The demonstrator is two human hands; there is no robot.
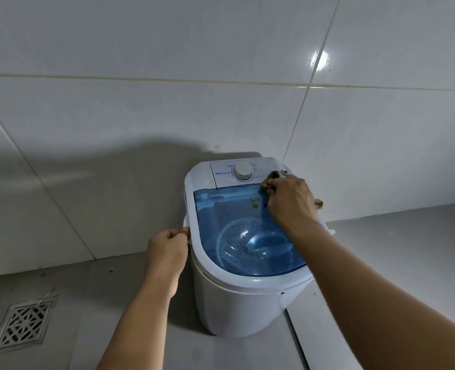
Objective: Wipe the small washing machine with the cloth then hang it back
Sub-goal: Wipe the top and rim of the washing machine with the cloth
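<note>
A small white washing machine with a clear blue lid and a white dial stands on the floor against the tiled wall. My left hand grips the white handle on the machine's left side. My right hand presses a brownish cloth on the top right of the machine, at the edge of the control panel. Most of the cloth is hidden under the hand; a bit of it pokes out on the right.
A metal floor drain lies in the grey floor at the lower left. White wall tiles rise right behind the machine. A raised grey ledge runs along the right side, next to the machine.
</note>
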